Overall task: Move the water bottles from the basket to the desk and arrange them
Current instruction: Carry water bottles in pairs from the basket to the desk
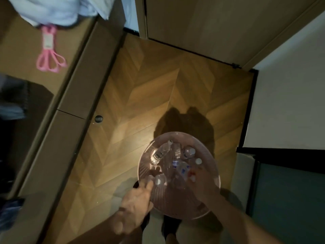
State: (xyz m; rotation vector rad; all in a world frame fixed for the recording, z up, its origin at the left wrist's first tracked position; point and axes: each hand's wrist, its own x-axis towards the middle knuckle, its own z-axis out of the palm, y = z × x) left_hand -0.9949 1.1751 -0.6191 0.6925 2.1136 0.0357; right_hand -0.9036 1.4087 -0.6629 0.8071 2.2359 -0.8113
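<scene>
Dim room, herringbone wood floor (140, 88), seen from above, motion blur at the edges. Nearest, at 6 o'clock: two bare forearms reaching down into the frame, dark feet blurred under the basket. Left hand (135, 199) at 7 o'clock of the basket, on its near-left rim, fingers stretched toward a capped bottle (159, 181) standing upright just inside the rim; blur hides whether they touch or curl on it, so grip cannot be told. Right hand (202, 185) is inside the basket at its 4 o'clock side, back of hand up, fingers down among the bottles; what it holds, if anything, cannot be told.

Pink translucent round basket (217, 175) sits on the floor, low centre-right of the view. All visible water bottles are in it:
- clear bottle (161, 153) lying tilted at 10 o'clock, white cap pointing up-right
- blue-labelled bottle (175, 161) at centre, lying
- another blue-labelled one (183, 169) just beside it
- upright bottle top (189, 151) at 1 o'clock
- white cap (198, 161) at 2 o'clock

Exact count unclear. Basket's shadow falls on the floor at 12 o'clock.

Farther: brown desk (73, 95) runs diagonally along the left, 8 to 11 o'clock, with a round dark fitting (98, 118) on its front face. Pink scissors-like item (50, 51) lies on the desk top at 10 o'clock; pale blue cloth (52, 9) at 11 o'clock. Closed door (219, 23) at 12 to 1 o'clock, white wall (290, 85) at 3 o'clock.
</scene>
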